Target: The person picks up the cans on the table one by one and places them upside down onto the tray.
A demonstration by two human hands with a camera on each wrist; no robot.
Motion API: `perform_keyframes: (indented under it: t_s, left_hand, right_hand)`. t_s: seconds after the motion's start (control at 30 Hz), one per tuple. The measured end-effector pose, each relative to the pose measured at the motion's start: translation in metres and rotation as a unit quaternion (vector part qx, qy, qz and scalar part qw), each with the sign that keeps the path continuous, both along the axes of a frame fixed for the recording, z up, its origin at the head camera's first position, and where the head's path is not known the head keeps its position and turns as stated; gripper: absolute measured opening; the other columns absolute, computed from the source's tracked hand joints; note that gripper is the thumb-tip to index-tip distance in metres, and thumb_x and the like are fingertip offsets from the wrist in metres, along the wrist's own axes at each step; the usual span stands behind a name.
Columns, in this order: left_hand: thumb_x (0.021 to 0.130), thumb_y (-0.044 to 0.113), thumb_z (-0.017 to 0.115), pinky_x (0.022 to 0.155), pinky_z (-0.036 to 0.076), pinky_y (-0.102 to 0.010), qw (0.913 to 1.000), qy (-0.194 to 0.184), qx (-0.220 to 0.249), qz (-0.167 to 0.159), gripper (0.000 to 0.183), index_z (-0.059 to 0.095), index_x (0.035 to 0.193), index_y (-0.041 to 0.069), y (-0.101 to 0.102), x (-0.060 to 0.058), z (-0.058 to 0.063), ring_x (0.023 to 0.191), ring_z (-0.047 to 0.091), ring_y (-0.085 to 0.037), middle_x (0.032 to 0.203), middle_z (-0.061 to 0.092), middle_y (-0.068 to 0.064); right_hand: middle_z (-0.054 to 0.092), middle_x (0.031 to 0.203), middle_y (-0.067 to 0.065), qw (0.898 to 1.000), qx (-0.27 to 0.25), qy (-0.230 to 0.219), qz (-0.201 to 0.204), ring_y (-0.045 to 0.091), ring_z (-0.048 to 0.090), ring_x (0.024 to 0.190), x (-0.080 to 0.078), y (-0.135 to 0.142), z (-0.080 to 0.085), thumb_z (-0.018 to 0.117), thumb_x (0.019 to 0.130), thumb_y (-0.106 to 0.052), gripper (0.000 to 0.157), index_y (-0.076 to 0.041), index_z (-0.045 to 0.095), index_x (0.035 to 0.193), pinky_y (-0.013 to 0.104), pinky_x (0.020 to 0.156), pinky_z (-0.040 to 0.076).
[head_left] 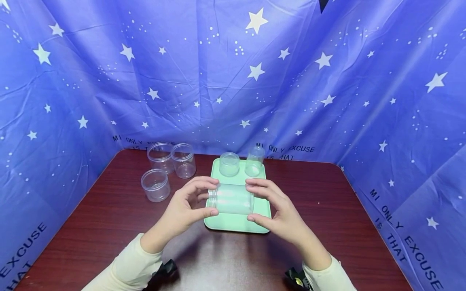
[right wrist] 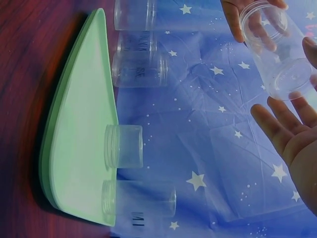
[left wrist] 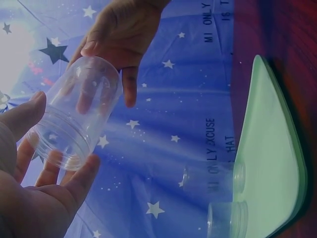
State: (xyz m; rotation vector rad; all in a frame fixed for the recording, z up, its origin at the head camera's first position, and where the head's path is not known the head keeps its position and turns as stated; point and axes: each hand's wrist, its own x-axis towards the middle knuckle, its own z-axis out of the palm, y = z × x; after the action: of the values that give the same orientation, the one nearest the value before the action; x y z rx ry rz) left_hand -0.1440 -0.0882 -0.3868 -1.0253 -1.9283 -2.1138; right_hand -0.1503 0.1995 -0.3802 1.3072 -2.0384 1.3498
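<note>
Both hands hold a clear plastic jar (head_left: pixel 234 199) on its side above the green tray (head_left: pixel 236 227). My left hand (head_left: pixel 187 206) grips its ridged, threaded rim end, thumb below and fingers above in the head view. At the smooth base end, my right hand (head_left: pixel 274 208) holds it between thumb and fingers. The left wrist view shows the jar (left wrist: pixel 81 109) well above the tray (left wrist: pixel 272 144). On the tray's far end stand a short clear jar (head_left: pixel 229 165) and a taller, narrow one (head_left: pixel 255 162), both with their threaded rims down.
Left of the tray, two tall clear jars (head_left: pixel 183 161) and a shorter one (head_left: pixel 155 186) stand rim up on the dark red wooden table (head_left: pixel 309 202). A blue star-printed cloth (head_left: pixel 225 81) hangs behind the table and along both sides.
</note>
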Motion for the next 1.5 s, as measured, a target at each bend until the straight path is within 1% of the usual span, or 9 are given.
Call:
perform_keyframes:
  t_s: [0.17,0.4,0.5,0.63,0.8,0.93,1.07,1.3,1.5]
  left_hand:
    - [0.077,-0.011,0.083,0.102,0.054,-0.038,1.0,-0.002,-0.004,0.005,0.052,0.061,0.124,-0.005,0.0006,0.0011,0.0002,0.128,0.058,-0.028,0.138,0.055,-0.018]
    - [0.076,-0.013,0.082,0.102,0.055,-0.04,0.9999,0.009,0.014,0.002,0.052,0.061,0.123,-0.005,0.0015,0.0031,0.0015,0.126,0.056,-0.04,0.138,0.054,-0.02]
    - [0.076,-0.014,0.082,0.102,0.055,-0.04,0.9995,0.021,0.023,0.002,0.052,0.061,0.122,-0.006,0.0022,0.003,0.0016,0.126,0.057,-0.037,0.137,0.054,-0.021]
    - [0.075,-0.014,0.082,0.102,0.055,-0.04,0.9991,0.029,0.03,0.001,0.052,0.06,0.122,-0.006,0.003,0.0022,0.001,0.126,0.059,-0.03,0.137,0.054,-0.022]
    - [0.076,-0.015,0.081,0.101,0.055,-0.041,0.9991,0.029,0.032,-0.001,0.052,0.059,0.122,-0.007,0.0027,0.002,0.0005,0.126,0.058,-0.037,0.137,0.054,-0.022]
    - [0.077,-0.014,0.081,0.101,0.055,-0.043,0.9994,0.025,0.025,0.0,0.052,0.058,0.123,-0.009,0.0023,0.0029,0.0013,0.126,0.057,-0.04,0.139,0.054,-0.021]
    - [0.078,-0.014,0.081,0.101,0.055,-0.044,0.9995,0.024,0.018,-0.002,0.052,0.057,0.125,-0.01,0.0019,0.0037,0.0024,0.127,0.056,-0.04,0.14,0.053,-0.021]
    - [0.078,-0.014,0.08,0.102,0.053,-0.048,0.9998,0.021,0.001,-0.001,0.054,0.055,0.126,-0.013,0.0012,0.0039,0.0048,0.13,0.054,-0.039,0.142,0.052,-0.019]
    - [0.077,-0.014,0.081,0.104,0.053,-0.045,0.9996,0.024,-0.016,0.006,0.055,0.056,0.127,-0.011,-0.0003,0.0038,0.0067,0.131,0.054,-0.035,0.143,0.052,-0.017]
  right_hand:
    - [0.053,0.142,0.024,1.0,-0.009,-0.014,0.012,0.028,0.054,0.133,0.0006,-0.001,0.0,0.087,0.074,0.004,0.067,0.003,0.059,0.135,0.028,0.106,0.051]
    - [0.049,0.14,0.032,0.997,-0.057,-0.021,0.047,0.031,0.054,0.133,-0.0009,-0.0045,-0.0038,0.087,0.073,0.008,0.065,0.007,0.06,0.132,0.03,0.102,0.054]
    - [0.046,0.142,0.035,0.996,-0.071,-0.019,0.058,0.034,0.053,0.133,-0.0019,-0.0051,-0.005,0.087,0.075,0.005,0.064,0.006,0.059,0.133,0.031,0.103,0.054]
    - [0.043,0.144,0.035,0.995,-0.075,-0.02,0.058,0.034,0.052,0.135,-0.0021,-0.0051,-0.0059,0.087,0.075,0.004,0.065,0.006,0.058,0.134,0.032,0.104,0.053]
    - [0.049,0.139,0.034,0.995,-0.08,-0.013,0.058,0.033,0.052,0.134,-0.0026,-0.006,-0.0064,0.087,0.071,0.011,0.068,0.005,0.059,0.133,0.032,0.104,0.053]
    - [0.053,0.136,0.032,0.995,-0.081,-0.002,0.049,0.033,0.054,0.131,-0.0025,-0.0057,-0.0059,0.088,0.071,0.009,0.066,0.004,0.062,0.131,0.031,0.104,0.053]
    - [0.055,0.135,0.031,0.996,-0.081,0.002,0.043,0.033,0.055,0.129,-0.0017,-0.0051,-0.005,0.089,0.072,0.006,0.064,0.003,0.063,0.13,0.03,0.103,0.053]
    - [0.055,0.135,0.031,0.995,-0.084,0.0,0.045,0.034,0.056,0.128,-0.001,-0.0048,-0.0038,0.088,0.071,0.008,0.064,0.004,0.063,0.129,0.03,0.102,0.054]
    - [0.054,0.134,0.033,0.995,-0.088,-0.003,0.052,0.033,0.055,0.129,-0.0017,-0.0046,-0.0037,0.088,0.071,0.009,0.064,0.004,0.062,0.13,0.031,0.103,0.053]
